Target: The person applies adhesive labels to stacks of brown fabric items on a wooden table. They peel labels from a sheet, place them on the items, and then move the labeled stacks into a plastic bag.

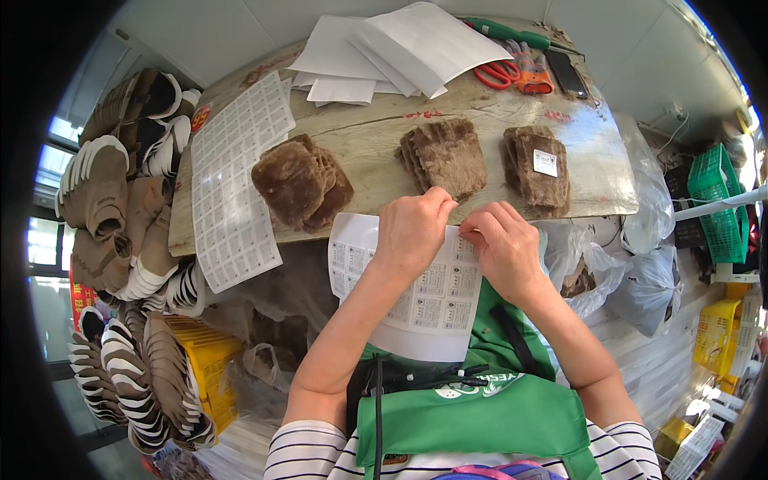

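While the right hand (507, 246) pinches the white printed paper sheet (436, 300) beside the near edge of the tabletop (364, 144), I can't tell what the left hand (410, 234) grasps; just far of it lies the middle brown fuzzy pad stack (452, 158).

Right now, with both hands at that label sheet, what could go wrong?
The label sheet reaches loosely down past the left hand and right hand, so it might bend or crease. Another sheet of labels overhangs the table's front edge and could get knocked. The right-hand brown furry stack sits close to that edge; a bump might drop pieces.
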Demonstrator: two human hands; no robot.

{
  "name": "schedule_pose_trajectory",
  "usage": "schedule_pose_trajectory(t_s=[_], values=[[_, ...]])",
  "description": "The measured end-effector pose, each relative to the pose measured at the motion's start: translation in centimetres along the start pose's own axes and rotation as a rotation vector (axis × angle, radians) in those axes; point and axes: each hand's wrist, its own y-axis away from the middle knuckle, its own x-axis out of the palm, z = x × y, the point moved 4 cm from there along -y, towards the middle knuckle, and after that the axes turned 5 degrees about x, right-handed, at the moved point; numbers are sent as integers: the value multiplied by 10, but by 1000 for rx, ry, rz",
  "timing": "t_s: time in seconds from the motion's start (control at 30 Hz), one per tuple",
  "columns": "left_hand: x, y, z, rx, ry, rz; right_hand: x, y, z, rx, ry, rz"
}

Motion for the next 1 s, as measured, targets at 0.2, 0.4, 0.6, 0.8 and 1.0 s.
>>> schedule_pose_trajectory(t_s=[0.2, 0.4, 0.6, 0.8, 1.0], values=[[-3, -8, 14, 33, -27, -85, -21, -16, -7, -53, -258, -135], [6, -17, 13, 121, -80, -194, -10, -52, -57, 547, -534, -199], [29, -16, 30, 156, -132, -244, 44, -74, -108, 641, -493, 21], [32, -14, 35, 128, -110, -195, 55, -83, -118, 604, -402, 68], [31, -16, 32, 111, -103, -216, 61, -83, -125, 609, -356, 69]])
